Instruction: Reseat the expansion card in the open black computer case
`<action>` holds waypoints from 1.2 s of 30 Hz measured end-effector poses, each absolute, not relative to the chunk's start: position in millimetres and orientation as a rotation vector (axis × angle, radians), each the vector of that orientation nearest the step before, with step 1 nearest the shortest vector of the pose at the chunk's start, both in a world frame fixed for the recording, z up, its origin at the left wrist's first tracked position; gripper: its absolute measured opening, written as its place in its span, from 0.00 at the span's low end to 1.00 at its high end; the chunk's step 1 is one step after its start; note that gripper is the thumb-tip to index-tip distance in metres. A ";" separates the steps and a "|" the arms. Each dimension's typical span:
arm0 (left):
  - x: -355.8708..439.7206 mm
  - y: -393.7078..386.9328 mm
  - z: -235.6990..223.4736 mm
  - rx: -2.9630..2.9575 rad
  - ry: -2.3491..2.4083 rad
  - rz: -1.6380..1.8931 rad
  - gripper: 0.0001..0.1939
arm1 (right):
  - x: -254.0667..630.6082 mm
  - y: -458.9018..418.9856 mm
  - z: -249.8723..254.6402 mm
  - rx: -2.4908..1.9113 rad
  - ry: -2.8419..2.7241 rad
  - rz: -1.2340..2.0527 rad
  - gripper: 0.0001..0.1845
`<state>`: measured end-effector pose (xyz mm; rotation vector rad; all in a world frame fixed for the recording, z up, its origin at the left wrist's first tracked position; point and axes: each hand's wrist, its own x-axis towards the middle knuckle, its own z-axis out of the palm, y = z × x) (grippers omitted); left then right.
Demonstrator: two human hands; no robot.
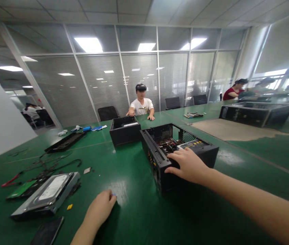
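An open black computer case [160, 160] lies on the green table [134, 217] in front of me, with a circuit board visible inside. My right hand [187, 165] rests on the near top edge of the case, its fingers curled over the rim. My left hand [102, 206] lies on the table to the left of the case, fingers closed in a pinch around a small blue thing I cannot make out.
A hard drive in a metal bracket [48, 194], a green circuit board [21, 189], loose cables [49, 166] and a dark phone [47, 233] lie at the left. A second black case [124, 131] stands before a seated person [141, 105]. Another case [255, 114] sits far right.
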<state>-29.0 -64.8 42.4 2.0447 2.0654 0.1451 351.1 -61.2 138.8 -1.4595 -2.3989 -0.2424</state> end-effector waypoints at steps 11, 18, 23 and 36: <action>-22.5 -74.6 45.2 2.158 1.864 0.410 0.14 | 331.7 -148.1 232.2 -1.260 -2.486 -0.084 0.25; -20.2 -72.0 38.9 2.130 1.785 0.401 0.14 | 307.0 24.7 194.5 -1.411 -3.088 -0.219 0.29; -18.5 -72.3 34.7 2.123 1.739 0.410 0.14 | 297.7 67.6 124.3 -1.457 -3.260 0.009 0.48; -9.1 -76.0 38.0 2.132 1.687 0.369 0.12 | 314.7 88.8 102.0 -1.498 -3.143 0.355 0.54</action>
